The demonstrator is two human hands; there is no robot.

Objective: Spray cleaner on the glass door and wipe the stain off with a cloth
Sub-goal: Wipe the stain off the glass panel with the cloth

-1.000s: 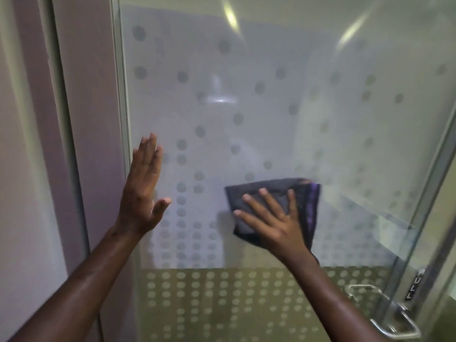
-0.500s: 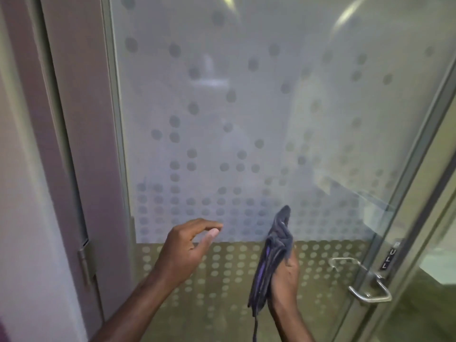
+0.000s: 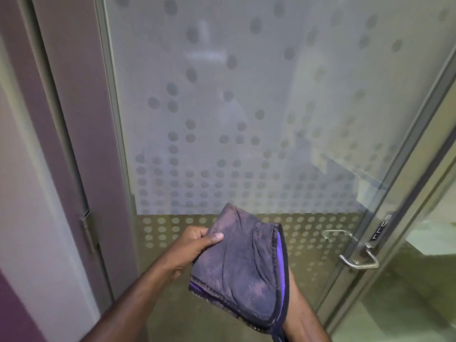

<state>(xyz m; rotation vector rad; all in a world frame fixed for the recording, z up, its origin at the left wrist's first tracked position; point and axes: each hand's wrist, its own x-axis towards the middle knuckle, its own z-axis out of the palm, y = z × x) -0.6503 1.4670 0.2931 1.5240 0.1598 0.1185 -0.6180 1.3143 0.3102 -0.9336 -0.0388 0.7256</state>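
Observation:
A frosted glass door [image 3: 246,107] with a dotted pattern fills the view ahead. A dark purple cloth [image 3: 244,267] with a dark hem hangs in front of its lower part, away from the glass. My left hand [image 3: 195,245] pinches the cloth's upper left edge between thumb and fingers. My right hand is hidden behind the cloth; only its wrist [image 3: 299,309] shows below, and it seems to hold the cloth from behind. No spray bottle is in view. I cannot make out a stain on the glass.
A metal door handle [image 3: 355,255] sits at the right edge of the door, with a small black label [image 3: 381,229] above it. A mauve door frame [image 3: 81,144] with a hinge [image 3: 87,230] runs down the left. Another glass panel [image 3: 419,243] angles off at the right.
Both hands came off the glass and dropped low. The cloth left the door, hung bunched in my right hand, and is now spread out with my left hand gripping its edge.

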